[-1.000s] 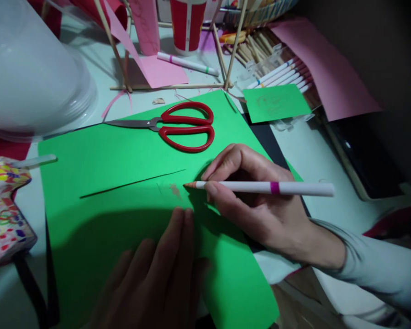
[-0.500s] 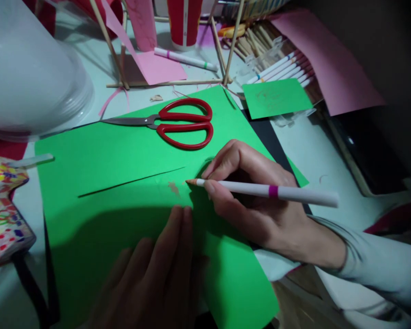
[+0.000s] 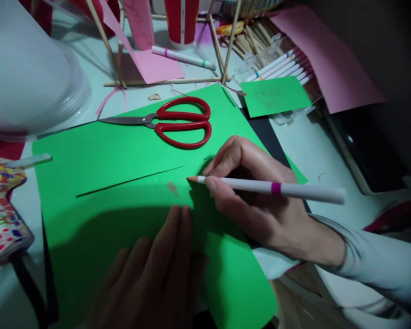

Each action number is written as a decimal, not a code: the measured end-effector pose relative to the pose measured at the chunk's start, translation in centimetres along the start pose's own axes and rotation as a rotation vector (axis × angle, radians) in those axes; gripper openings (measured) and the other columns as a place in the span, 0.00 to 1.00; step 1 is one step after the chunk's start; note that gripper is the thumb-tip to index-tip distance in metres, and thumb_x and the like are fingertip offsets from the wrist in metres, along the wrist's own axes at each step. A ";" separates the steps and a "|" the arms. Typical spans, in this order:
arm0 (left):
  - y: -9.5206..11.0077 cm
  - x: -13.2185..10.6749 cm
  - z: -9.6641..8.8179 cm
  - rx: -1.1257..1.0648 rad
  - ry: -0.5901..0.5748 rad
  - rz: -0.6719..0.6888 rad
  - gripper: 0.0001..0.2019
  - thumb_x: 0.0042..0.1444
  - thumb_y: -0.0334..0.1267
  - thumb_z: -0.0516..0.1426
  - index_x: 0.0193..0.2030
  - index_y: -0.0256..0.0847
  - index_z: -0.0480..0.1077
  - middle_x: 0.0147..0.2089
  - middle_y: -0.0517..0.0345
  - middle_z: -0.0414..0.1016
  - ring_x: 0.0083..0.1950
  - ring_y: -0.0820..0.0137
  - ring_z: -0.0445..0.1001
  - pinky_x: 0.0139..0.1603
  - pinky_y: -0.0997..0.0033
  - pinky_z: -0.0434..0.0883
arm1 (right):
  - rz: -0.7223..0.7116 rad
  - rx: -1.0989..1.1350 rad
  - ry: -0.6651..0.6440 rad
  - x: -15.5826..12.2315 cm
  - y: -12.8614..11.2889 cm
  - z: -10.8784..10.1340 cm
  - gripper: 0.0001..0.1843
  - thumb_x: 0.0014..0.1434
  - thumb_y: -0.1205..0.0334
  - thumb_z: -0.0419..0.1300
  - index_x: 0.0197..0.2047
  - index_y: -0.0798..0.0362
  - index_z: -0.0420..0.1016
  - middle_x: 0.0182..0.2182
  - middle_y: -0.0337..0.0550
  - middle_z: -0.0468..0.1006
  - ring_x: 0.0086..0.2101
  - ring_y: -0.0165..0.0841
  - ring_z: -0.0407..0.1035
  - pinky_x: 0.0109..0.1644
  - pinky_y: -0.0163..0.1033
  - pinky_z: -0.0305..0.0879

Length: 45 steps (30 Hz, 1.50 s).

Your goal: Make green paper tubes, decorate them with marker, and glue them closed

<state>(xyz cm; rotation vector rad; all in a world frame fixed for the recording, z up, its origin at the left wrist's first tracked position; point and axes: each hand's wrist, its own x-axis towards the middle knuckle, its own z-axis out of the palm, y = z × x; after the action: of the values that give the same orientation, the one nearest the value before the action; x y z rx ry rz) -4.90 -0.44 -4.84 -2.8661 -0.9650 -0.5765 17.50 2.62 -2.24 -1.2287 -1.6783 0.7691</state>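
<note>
My right hand (image 3: 260,196) is closed around a white marker (image 3: 246,185) with a purple band, its brownish tip at the surface of the green paper (image 3: 99,164). Just left of the tip there is a small tan mark (image 3: 173,187) on the paper. My left hand (image 3: 154,269) lies in shadow on the lower part of the sheet, fingers stretched out flat. Beyond both hands rest red-handled scissors (image 3: 183,122), their blades pointing left. A thin dark slit (image 3: 130,182) runs across the paper left of the marks.
At the back stands a wooden stick frame (image 3: 164,82) with a capped marker (image 3: 183,58) and pink paper inside. A small green card (image 3: 276,96) leans over a box of markers. A glue gun with patterned covering (image 3: 5,214) lies left; a phone-like dark device (image 3: 366,146) lies right.
The marker tip has shifted slightly right and up, and a faint short stroke shows by it. My left hand stays in place. The whole view has drifted a little.
</note>
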 end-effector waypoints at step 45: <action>1.2 0.0 -0.4 -0.042 -0.011 -0.136 0.37 0.65 0.37 0.61 0.78 0.38 0.52 0.67 0.45 0.74 0.39 0.61 0.77 0.40 0.58 0.69 | 0.163 0.230 0.113 0.0 0.5 -0.8 0.11 0.65 0.68 0.62 0.32 0.48 0.65 0.33 0.40 0.74 0.35 0.36 0.74 0.37 0.44 0.73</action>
<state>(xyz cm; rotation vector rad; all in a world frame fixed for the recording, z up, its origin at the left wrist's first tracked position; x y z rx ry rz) -4.34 -1.45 -4.44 -2.8589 -1.1710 -0.5996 18.39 2.79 -2.31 -1.2321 -1.3691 0.9454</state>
